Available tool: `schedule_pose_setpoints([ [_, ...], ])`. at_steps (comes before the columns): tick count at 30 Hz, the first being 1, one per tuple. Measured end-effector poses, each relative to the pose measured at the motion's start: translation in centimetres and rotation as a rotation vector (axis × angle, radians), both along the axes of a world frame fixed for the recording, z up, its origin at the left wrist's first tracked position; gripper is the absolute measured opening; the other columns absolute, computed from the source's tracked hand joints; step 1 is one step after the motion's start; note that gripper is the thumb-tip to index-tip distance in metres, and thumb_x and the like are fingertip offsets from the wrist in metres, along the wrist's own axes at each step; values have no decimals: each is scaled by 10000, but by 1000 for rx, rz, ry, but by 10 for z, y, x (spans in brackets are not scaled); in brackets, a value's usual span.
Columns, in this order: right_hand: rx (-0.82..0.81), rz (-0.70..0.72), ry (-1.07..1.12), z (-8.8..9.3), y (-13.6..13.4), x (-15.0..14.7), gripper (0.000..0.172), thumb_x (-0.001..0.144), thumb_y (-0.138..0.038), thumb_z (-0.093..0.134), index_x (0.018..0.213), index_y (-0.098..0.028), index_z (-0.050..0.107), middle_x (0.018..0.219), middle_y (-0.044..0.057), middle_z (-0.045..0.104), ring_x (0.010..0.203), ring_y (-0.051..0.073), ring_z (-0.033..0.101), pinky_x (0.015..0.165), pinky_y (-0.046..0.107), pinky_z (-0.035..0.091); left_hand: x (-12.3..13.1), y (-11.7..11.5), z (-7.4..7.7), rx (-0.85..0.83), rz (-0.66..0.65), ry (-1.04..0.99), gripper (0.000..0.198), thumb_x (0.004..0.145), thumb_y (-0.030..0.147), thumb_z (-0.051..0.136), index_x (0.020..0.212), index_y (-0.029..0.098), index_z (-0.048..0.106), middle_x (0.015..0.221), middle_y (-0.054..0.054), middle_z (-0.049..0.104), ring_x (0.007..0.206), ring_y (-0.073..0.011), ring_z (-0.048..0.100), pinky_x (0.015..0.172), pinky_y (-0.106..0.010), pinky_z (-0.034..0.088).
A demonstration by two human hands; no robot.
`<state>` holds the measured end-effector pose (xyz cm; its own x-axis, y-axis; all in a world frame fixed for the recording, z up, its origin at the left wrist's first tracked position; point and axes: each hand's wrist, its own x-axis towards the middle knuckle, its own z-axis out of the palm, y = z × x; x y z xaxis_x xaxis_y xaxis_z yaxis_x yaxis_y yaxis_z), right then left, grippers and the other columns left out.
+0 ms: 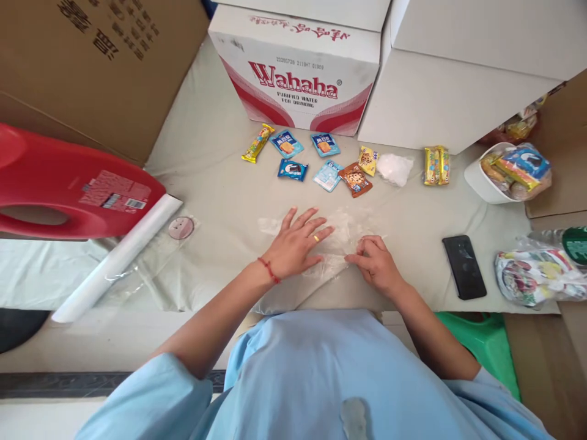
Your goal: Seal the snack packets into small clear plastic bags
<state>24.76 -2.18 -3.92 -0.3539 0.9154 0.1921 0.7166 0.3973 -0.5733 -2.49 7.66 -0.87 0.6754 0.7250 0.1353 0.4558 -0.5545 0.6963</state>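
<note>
A clear, crinkled plastic bag [346,226] lies flat on the cloth-covered table in front of me. My left hand [298,244] rests on its left part, palm down with the fingers spread. At its right edge my right hand [373,260] pinches the clear film between thumb and fingers. Beyond the hands lie small snack packets: a yellow stick packet [257,143], two blue cracker packets [287,144], a dark blue cookie packet [292,170], a light blue packet [328,175], a brown cookie packet [355,179] and a yellow cookie packet [368,160].
A crumpled white plastic bundle [395,168] and yellow packets [436,165] lie farther right. A white bin [490,183] holds more snacks. A black phone [464,267] lies near the front edge. Left are a plastic roll [119,260] and a red jug [68,183]. A Wahaha carton [298,73] stands behind.
</note>
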Motion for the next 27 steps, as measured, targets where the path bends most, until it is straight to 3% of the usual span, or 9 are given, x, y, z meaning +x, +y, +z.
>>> schedule_pose_setpoints([
  [2, 19, -16, 22, 0, 5, 9, 327, 992, -161, 539, 1003, -324, 823, 910, 80, 616, 1066, 278, 552, 918, 449, 542, 9, 11, -8, -81, -4, -23, 133, 835, 372, 707, 900, 282, 781, 1022, -89, 756, 1238, -336, 629, 1228, -580, 277],
  [5, 22, -59, 48, -2, 8, 21, 298, 991, -187, 554, 988, -322, 820, 888, 71, 606, 1065, 276, 555, 945, 461, 529, 3, 22, -16, -216, 194, -136, 178, 859, 405, 685, 802, 250, 750, 823, -68, 720, 884, -257, 660, 937, -405, 486],
  [9, 19, -97, 74, -9, 8, 28, 296, 999, -195, 553, 965, -335, 812, 877, 66, 609, 1079, 275, 551, 969, 469, 514, -18, 26, -24, -385, 632, -218, 265, 915, 455, 627, 800, 222, 683, 600, 4, 598, 571, -167, 509, 620, -289, 394],
  [14, 40, -60, 112, -17, 10, 27, 326, 972, -123, 576, 950, -347, 812, 889, 61, 619, 1114, 272, 539, 973, 451, 514, -37, 23, -41, -337, 982, -88, 265, 951, 439, 556, 807, 224, 617, 569, 38, 474, 577, -173, 464, 650, -304, 400],
  [16, 60, -43, 105, -17, 14, 29, 352, 946, -77, 586, 943, -345, 814, 920, 62, 632, 1142, 275, 531, 967, 448, 517, -38, 19, -44, -166, 1026, -40, 174, 893, 373, 614, 955, 211, 621, 732, 5, 551, 721, -202, 541, 786, -348, 459],
  [18, 80, -30, 83, -16, 20, 32, 387, 910, -27, 586, 939, -338, 814, 968, 59, 650, 1182, 282, 523, 972, 454, 518, -37, 14, -46, 70, 1017, -18, 330, 813, 296, 669, 1115, 187, 590, 995, -79, 601, 977, -259, 585, 975, -431, 452],
  [20, 100, -28, 56, -15, 25, 35, 417, 876, 12, 578, 936, -326, 814, 1010, 55, 665, 1211, 287, 519, 980, 463, 523, -35, 7, -46, 269, 952, 12, 400, 772, 260, 696, 1143, 177, 568, 1171, -151, 561, 1185, -315, 533, 1104, -508, 374],
  [24, 132, -48, 11, -12, 31, 36, 419, 863, 23, 570, 921, -309, 820, 1035, 54, 674, 1214, 291, 530, 986, 470, 537, -35, -4, -50, 367, 817, 97, 239, 810, 285, 690, 997, 222, 556, 1111, -134, 563, 1234, -355, 530, 1137, -589, 307],
  [27, 114, -70, -21, -12, 27, 33, 411, 871, 12, 573, 917, -307, 826, 1052, 59, 675, 1226, 292, 535, 1003, 470, 540, -37, -6, -53, 371, 821, 115, 296, 818, 323, 698, 1060, 224, 561, 1151, -144, 573, 1263, -366, 534, 1132, -592, 326],
])
